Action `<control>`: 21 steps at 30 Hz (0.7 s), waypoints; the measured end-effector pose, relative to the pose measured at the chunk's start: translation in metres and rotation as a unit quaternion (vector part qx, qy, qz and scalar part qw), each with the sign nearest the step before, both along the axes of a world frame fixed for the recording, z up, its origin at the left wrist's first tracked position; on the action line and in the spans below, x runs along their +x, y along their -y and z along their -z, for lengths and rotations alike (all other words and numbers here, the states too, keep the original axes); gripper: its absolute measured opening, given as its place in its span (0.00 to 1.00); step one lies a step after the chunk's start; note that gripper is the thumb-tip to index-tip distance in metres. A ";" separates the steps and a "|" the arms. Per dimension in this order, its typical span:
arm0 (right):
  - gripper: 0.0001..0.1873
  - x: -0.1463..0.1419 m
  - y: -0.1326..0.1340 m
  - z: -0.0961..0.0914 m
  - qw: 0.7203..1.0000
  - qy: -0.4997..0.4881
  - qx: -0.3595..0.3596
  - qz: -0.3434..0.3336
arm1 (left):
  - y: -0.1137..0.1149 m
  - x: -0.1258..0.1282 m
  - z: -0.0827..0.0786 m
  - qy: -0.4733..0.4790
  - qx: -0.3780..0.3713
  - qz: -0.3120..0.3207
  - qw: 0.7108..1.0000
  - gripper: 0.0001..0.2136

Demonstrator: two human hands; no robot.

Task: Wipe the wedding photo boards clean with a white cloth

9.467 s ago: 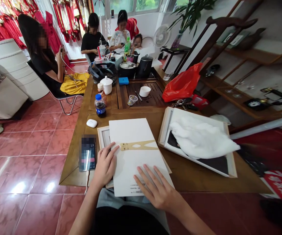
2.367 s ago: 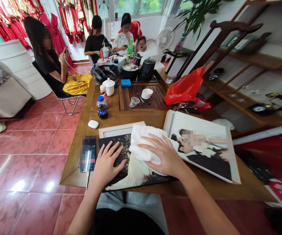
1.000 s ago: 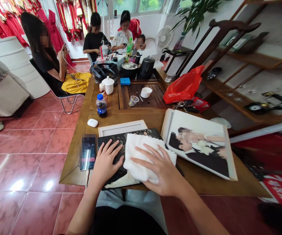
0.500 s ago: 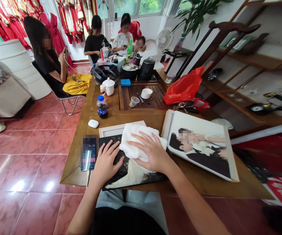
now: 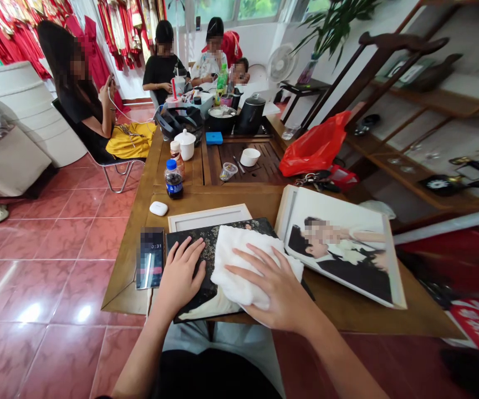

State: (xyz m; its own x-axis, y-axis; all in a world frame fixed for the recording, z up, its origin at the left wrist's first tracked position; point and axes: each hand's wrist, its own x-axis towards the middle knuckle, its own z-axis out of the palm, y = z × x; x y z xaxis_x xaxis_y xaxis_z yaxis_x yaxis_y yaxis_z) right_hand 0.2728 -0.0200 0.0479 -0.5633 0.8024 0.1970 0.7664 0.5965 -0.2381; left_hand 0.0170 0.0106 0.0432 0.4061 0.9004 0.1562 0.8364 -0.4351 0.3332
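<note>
Pressing a white cloth onto the picture panel at lower centre, the spread right hand could skew the panel if the splayed left hand bears too lightly.

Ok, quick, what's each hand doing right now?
Left hand: open, palm down on the dark picture, nothing grasped.
Right hand: open, fingers spread over the white cloth on that same picture.

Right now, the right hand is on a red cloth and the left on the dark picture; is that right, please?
Not quite: the head view shows a white cloth, not red, under the right hand; the left hand is on the dark picture.
</note>
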 end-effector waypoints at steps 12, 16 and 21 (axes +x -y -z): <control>0.28 -0.010 -0.055 0.003 0.997 -0.014 0.018 0.075 | 0.000 0.000 0.002 -0.008 0.009 -0.001 1.000 0.21; 0.27 -0.008 -0.047 0.004 0.997 -0.013 0.032 0.074 | 0.001 0.000 0.001 -0.010 0.008 -0.008 1.000 0.21; 0.31 0.001 -0.017 0.006 0.997 -0.005 0.036 0.064 | 0.001 0.001 0.001 -0.014 0.003 -0.010 1.000 0.21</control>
